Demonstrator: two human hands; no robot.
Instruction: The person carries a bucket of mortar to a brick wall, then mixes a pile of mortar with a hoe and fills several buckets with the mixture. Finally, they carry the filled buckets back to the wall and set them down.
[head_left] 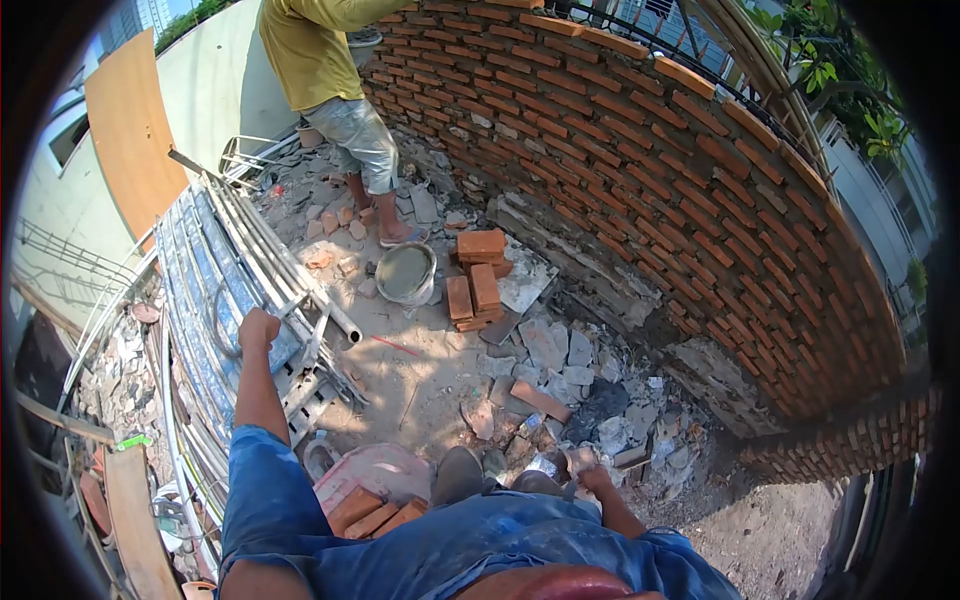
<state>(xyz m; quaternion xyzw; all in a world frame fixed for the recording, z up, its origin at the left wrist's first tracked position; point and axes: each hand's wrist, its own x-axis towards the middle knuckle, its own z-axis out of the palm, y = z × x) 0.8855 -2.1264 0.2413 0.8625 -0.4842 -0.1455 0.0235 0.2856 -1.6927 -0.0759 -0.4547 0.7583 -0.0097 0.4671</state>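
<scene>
My left hand [259, 330] is stretched forward in a fist above the bundle of metal pipes and frames [215, 265]. A thin dark curved strip [222, 325] runs beside the fist; what the fingers hold cannot be made out. My right hand [597, 481] is low at my right side, fingers curled, over the rubble near my shoe. By my feet, a pinkish round basin [395, 466] has several orange bricks [372, 518] at its near side. Ahead on the ground stand a bucket of grey mortar [405, 272] and a small stack of bricks [480, 280].
A curved brick wall [640, 180] rises along the right. Near its far end, a person in a yellow shirt [320, 60] stands facing it. Broken concrete rubble [560, 350] lies at the wall's foot. A wooden board [135, 130] leans at the left; another plank [135, 520] lies nearer.
</scene>
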